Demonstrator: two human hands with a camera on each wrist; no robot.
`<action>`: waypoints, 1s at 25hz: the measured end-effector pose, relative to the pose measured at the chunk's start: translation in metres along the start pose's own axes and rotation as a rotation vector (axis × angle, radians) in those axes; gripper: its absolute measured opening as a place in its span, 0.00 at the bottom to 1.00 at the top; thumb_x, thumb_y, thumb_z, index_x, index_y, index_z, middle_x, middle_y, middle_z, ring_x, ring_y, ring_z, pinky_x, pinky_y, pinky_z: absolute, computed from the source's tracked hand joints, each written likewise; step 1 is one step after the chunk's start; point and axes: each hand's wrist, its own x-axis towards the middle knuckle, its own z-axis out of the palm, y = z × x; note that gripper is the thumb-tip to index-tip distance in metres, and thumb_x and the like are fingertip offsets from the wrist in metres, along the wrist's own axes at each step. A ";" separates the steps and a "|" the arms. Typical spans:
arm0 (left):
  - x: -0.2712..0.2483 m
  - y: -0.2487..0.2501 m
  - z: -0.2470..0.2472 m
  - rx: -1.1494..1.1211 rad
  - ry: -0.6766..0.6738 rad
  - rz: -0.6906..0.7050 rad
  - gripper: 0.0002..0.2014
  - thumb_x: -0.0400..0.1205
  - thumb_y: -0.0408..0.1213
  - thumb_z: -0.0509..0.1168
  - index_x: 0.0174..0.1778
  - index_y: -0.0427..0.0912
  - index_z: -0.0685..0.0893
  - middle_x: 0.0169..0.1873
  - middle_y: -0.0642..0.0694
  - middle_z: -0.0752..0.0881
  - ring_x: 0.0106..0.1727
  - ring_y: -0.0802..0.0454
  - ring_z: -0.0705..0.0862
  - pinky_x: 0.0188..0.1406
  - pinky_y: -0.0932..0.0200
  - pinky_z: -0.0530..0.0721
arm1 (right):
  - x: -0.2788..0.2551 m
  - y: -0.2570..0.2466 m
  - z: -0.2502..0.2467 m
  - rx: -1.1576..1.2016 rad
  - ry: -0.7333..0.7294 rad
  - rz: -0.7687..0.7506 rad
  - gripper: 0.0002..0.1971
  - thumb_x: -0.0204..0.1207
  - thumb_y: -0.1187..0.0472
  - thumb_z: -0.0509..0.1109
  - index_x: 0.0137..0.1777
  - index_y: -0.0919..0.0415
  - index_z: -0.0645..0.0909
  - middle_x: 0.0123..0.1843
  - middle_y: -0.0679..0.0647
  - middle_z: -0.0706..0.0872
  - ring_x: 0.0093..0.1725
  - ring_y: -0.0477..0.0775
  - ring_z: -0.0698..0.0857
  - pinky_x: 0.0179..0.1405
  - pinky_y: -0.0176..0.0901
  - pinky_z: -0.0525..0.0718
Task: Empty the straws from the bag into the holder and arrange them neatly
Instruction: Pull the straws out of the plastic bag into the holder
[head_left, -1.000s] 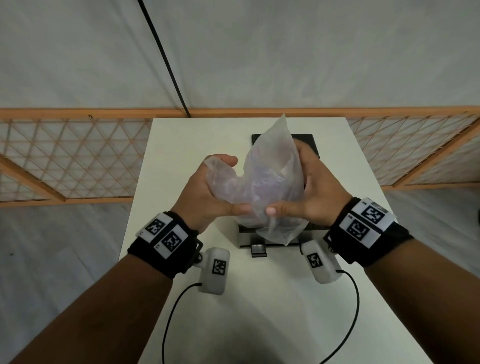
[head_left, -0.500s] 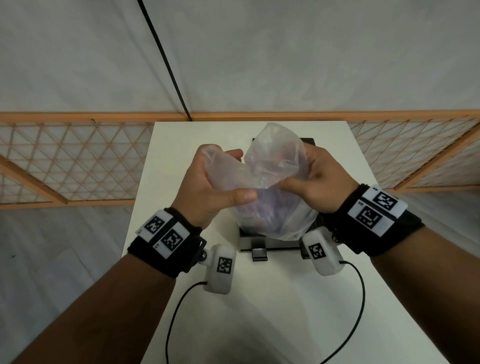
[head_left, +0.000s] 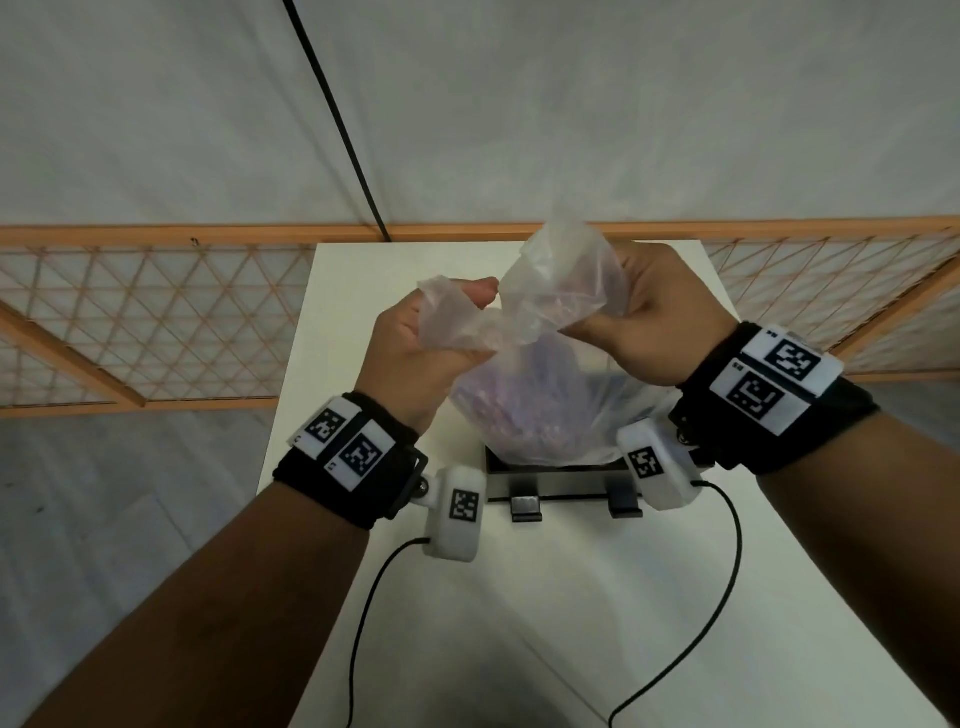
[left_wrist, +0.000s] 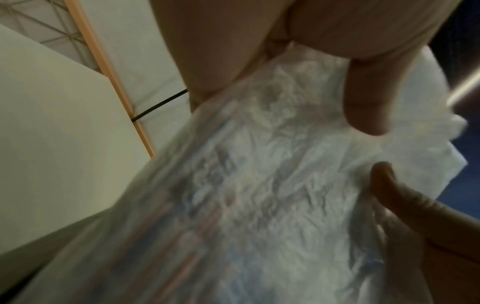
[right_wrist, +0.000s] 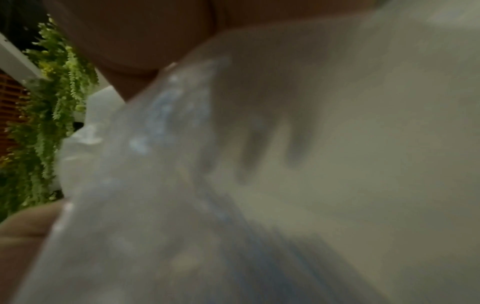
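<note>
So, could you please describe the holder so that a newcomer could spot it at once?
Start at the white table in front of the wooden lattice fence. At its middle, under the translucent bag held up by both hands, sits the holder: the only black, box-shaped thing there, with two small black feet along its near edge.

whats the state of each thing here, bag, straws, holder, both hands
bag: translucent plastic, held up over the holder, top bunched and gripped by both hands
straws: inside the bag, a blurred purplish mass, none out yet
holder: black, on the white table, mostly hidden under the bag, contents not visible
left hand: grips the bag's upper left part
right hand: grips the bag's upper right part
</note>
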 end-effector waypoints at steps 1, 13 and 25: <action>0.002 0.003 0.002 -0.008 0.024 -0.003 0.18 0.69 0.30 0.80 0.54 0.39 0.88 0.51 0.45 0.92 0.57 0.47 0.90 0.59 0.44 0.88 | 0.001 -0.001 0.000 0.006 0.029 -0.016 0.11 0.75 0.60 0.78 0.52 0.66 0.88 0.48 0.59 0.92 0.49 0.49 0.91 0.47 0.43 0.86; 0.002 -0.021 0.003 -0.191 -0.027 -0.140 0.33 0.63 0.51 0.87 0.61 0.43 0.87 0.59 0.42 0.91 0.66 0.41 0.88 0.74 0.38 0.80 | 0.017 -0.010 -0.004 -0.004 0.115 -0.134 0.10 0.79 0.68 0.73 0.54 0.76 0.83 0.51 0.69 0.89 0.48 0.49 0.88 0.49 0.47 0.87; -0.001 -0.037 -0.003 -0.107 -0.105 -0.147 0.48 0.53 0.51 0.90 0.69 0.45 0.80 0.59 0.49 0.91 0.66 0.48 0.88 0.63 0.54 0.85 | 0.035 -0.036 -0.016 -0.015 0.123 -0.248 0.11 0.83 0.67 0.68 0.57 0.78 0.79 0.48 0.65 0.89 0.45 0.55 0.92 0.45 0.53 0.90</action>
